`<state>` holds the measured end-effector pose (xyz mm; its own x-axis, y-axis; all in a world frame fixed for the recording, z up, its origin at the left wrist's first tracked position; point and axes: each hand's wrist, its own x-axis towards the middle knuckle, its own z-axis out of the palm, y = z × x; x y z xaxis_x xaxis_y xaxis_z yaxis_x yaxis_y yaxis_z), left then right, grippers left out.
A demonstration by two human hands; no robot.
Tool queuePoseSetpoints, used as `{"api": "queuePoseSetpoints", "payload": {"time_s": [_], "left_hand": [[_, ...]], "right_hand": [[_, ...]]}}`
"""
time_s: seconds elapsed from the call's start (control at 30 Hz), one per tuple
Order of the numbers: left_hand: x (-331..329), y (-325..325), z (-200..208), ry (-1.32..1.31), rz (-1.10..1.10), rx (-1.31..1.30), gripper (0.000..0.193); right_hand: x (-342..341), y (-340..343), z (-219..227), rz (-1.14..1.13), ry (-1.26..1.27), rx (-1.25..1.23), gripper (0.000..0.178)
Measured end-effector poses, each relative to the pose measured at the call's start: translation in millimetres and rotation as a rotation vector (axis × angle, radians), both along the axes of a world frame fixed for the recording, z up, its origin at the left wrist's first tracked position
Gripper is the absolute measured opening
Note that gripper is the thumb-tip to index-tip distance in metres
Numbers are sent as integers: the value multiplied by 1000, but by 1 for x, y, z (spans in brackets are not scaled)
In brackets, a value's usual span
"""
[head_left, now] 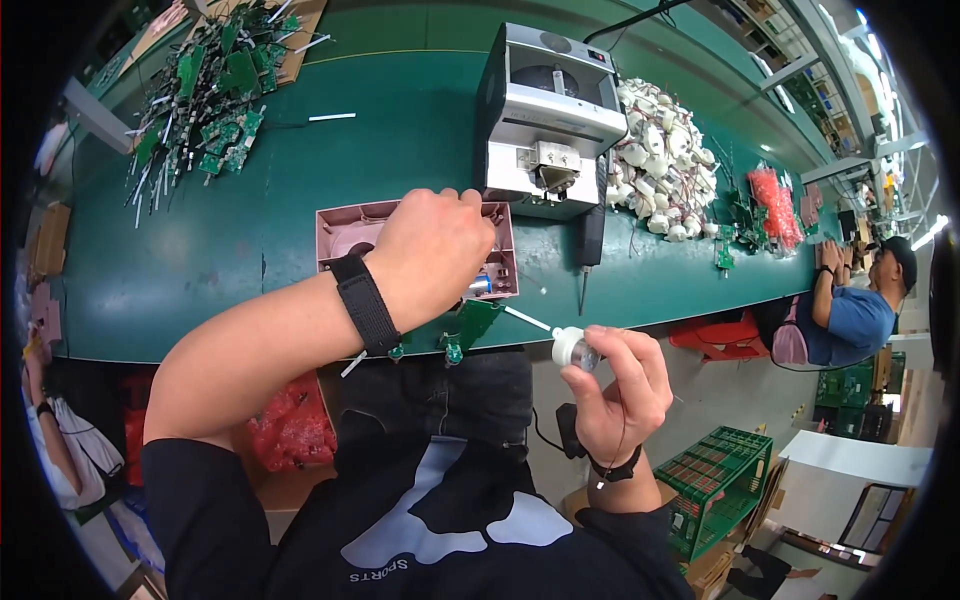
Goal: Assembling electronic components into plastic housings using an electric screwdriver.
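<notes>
My right hand (pixel 625 392) pinches a small round part (pixel 572 350) with a white collar and a clear body, above the table's front edge. A white-sleeved lead (pixel 527 318) runs from it towards a green circuit board (pixel 478 322) at the edge, under my left hand. My left hand (pixel 437 248) is over a pink divided tray (pixel 333 217), its fingers curled down. Its fingertips, and anything in them, are hidden. A blue and silver cylinder (pixel 481 286) shows in the tray beside that hand.
A silver and black machine (pixel 553 110) stands behind the tray, with a black power screwdriver (pixel 591 238) beside it. White wired parts (pixel 660 160) are heaped to its right. Circuit boards (pixel 215 90) pile up at far left. A person (pixel 860 300) sits at far right.
</notes>
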<state>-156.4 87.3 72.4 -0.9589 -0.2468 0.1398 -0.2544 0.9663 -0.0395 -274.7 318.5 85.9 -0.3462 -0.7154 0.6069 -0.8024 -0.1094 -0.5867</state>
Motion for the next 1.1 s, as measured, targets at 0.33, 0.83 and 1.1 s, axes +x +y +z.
{"api": "queuePoseSetpoints", "payload": {"time_s": [0.33, 0.83, 1.1], "left_hand": [[-5, 7, -12, -6, 1, 22, 11], [75, 15, 24, 259, 18, 224, 10], [88, 48, 5, 282, 41, 236, 39]], "right_hand": [[-5, -3, -1, 23, -6, 23, 40], [-23, -59, 12, 93, 43, 258, 30], [-21, -117, 3, 419, 379, 359, 24]]}}
